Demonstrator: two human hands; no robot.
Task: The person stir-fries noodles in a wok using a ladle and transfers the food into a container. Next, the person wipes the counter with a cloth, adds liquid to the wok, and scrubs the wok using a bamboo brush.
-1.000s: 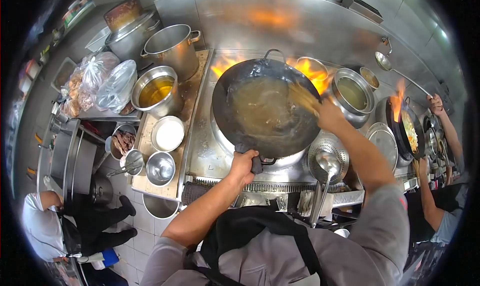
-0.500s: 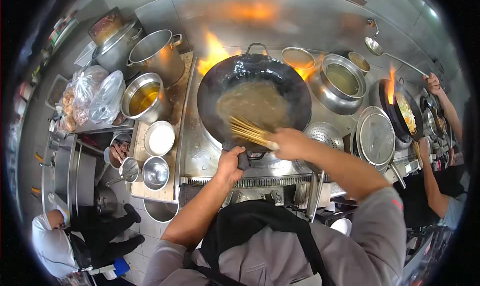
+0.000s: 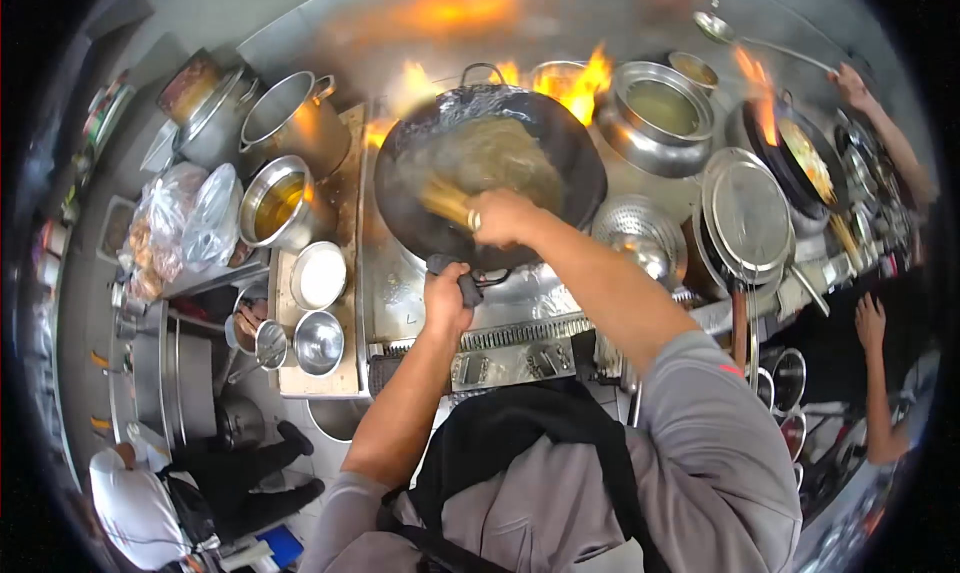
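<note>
A large black wok (image 3: 585, 188) sits on the stove with murky, swirling water (image 3: 515, 158) inside and flames behind it. My right hand (image 3: 503, 220) is closed around a bamboo wok brush (image 3: 447, 203), its bristles blurred, low over the left part of the wok. At the near rim, my left hand (image 3: 447, 298) grips a dark folded cloth (image 3: 468, 291) against the wok's edge, beside its near loop handle (image 3: 494, 278). The cloth hides how the fingers meet the rim.
Flames (image 3: 580, 88) rise behind the wok. To the right stand a steel pot (image 3: 650, 153), a perforated ladle (image 3: 640, 235) and strainers (image 3: 748, 218). A co-worker holds a ladle (image 3: 765, 43) near another flaming wok (image 3: 755, 163). Pots and bowls (image 3: 318, 343) line the left; another person (image 3: 135, 503) is lower left.
My right hand has swept the brush left and away from me, stirring the water. Flames behind the wok's right side have grown. The co-worker's lower hand has moved back, fingers spread.
</note>
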